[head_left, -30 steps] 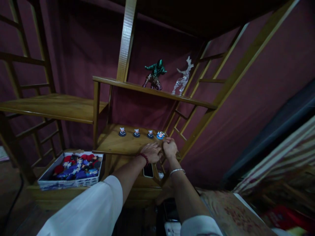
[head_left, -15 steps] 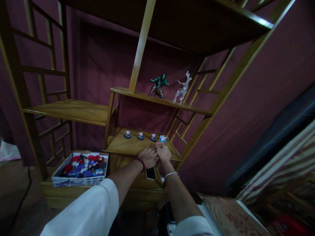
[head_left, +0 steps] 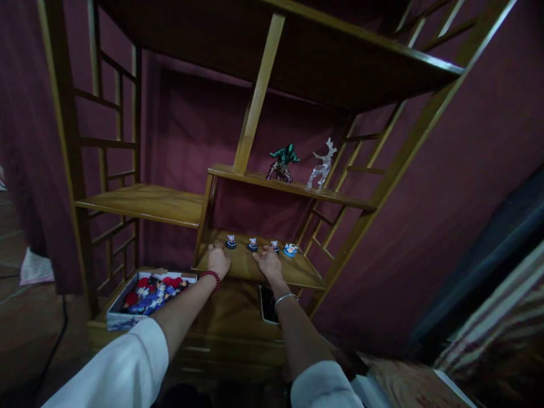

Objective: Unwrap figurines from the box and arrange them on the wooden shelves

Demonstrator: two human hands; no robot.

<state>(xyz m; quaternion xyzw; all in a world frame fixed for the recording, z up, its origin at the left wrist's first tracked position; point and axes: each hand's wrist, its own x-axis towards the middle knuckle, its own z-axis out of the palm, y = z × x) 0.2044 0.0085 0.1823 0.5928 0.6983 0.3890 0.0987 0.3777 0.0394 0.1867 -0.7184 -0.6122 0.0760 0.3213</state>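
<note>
On the lower shelf (head_left: pixel 238 269) stand several small figurines in a row. Three have dark round bases: the left figurine (head_left: pixel 230 242), the middle figurine (head_left: pixel 253 245) and the right figurine (head_left: pixel 275 246). At the row's right end is a figurine with a light blue base (head_left: pixel 290 250). My left hand (head_left: pixel 218 261), wearing a red bead bracelet, is at the shelf's left side, fingers bent and apart, holding nothing visible. My right hand (head_left: pixel 268 264) is just in front of the right dark-based figurine, thumb spread from the fingers; whether it touches the figurine is unclear.
An open box (head_left: pixel 127 320) of red and blue figures sits at lower left. A phone (head_left: pixel 268 306) lies below the shelf, partly behind my right wrist. On the upper shelf (head_left: pixel 255 177) stand a green crouching figure (head_left: pixel 284 163) and a clear deer (head_left: pixel 322 167). Wooden posts frame the shelves.
My hands were together in front of the right-hand figurines; now they are apart, the left one farther left. The view has shifted, and the figurines keep their places in the row.
</note>
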